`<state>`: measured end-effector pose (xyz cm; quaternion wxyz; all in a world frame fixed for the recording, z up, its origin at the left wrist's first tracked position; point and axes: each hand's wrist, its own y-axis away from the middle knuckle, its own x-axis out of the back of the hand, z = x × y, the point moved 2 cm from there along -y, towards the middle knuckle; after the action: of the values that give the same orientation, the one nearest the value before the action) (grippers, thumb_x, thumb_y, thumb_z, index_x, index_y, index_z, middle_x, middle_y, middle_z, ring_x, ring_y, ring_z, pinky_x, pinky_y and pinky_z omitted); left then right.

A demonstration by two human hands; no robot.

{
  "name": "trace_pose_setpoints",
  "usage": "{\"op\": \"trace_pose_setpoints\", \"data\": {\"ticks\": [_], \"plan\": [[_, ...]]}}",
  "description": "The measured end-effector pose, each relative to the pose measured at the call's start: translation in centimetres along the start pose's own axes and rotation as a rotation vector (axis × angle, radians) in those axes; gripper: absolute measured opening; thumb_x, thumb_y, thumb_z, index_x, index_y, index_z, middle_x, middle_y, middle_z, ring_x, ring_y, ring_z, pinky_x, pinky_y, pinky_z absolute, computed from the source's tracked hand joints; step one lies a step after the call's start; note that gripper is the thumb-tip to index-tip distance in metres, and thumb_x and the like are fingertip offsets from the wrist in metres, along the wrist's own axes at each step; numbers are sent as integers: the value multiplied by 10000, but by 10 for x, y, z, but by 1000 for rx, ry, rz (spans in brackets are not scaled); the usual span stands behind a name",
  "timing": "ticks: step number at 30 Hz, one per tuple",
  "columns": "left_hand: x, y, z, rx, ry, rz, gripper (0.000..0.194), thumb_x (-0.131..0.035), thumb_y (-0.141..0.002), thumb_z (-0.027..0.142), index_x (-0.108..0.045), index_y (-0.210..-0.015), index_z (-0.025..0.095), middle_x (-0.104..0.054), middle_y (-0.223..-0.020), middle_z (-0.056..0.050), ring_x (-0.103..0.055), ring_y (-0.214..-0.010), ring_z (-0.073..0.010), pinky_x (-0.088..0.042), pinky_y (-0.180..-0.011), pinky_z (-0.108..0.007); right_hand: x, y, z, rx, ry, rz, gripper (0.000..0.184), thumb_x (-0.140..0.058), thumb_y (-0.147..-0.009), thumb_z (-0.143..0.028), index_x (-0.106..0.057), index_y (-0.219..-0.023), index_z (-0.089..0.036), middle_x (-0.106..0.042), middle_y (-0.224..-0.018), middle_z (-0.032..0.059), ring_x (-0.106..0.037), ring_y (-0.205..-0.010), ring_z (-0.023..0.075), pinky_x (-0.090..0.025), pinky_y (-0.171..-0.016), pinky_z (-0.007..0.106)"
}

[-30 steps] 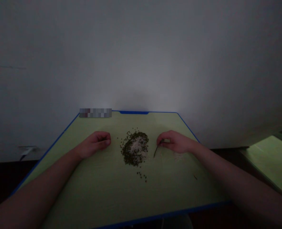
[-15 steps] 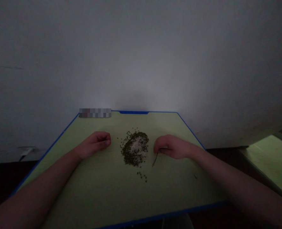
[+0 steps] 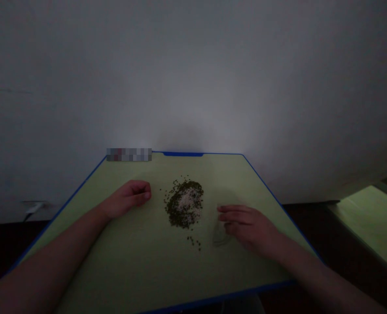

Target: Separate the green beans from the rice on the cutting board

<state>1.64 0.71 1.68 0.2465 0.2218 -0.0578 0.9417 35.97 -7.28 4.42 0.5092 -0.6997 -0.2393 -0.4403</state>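
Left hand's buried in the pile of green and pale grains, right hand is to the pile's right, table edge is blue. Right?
Not quite: the head view shows the left hand apart from the pile of green and pale grains, to its left. Right hand is to the pile's right, and the table edge is blue.

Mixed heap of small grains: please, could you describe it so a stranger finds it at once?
On the pale green table with blue edges, look between the left hand and right hand. There lies a rounded heap of small dark-green and whitish grains. Unlike the few loose dark grains nearer the viewer, it is dense and two-coloured.
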Motion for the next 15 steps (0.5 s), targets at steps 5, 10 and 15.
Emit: {"op": "trace_pose_setpoints", "data": {"ticks": [5,10,15], "plan": [[0,0,1,7,2,-1,324,-507,-774,444,-434,-624,166,-355,-534,56,-324,-490,-83,-273,-450,-196,-15,-2,-8,60,63,-72,240,-439,-942,-135,-647,-825,-150,-706,-1020,62,-498,-1227,201,-481,-942,342],[1,-1,-1,-12,-2,1,326,-513,-772,443,-443,-618,165,-357,-533,54,-325,-494,-84,-270,-452,-200,-21,-21,2,89,92,-179,176,-500,-937,-199,-658,-861,-194,-718,-996,1,-578,-1035,170,-464,-897,326],[1,-1,-3,-13,9,4,317,-518,-768,436,-450,-620,164,-351,-529,55,-324,-493,-84,-267,-451,-204,-22,-20,1,95,159,-256,165,-526,-930,-227,-658,-837,-190,-716,-1010,9,-587,-996,166,-468,-874,320]]}}
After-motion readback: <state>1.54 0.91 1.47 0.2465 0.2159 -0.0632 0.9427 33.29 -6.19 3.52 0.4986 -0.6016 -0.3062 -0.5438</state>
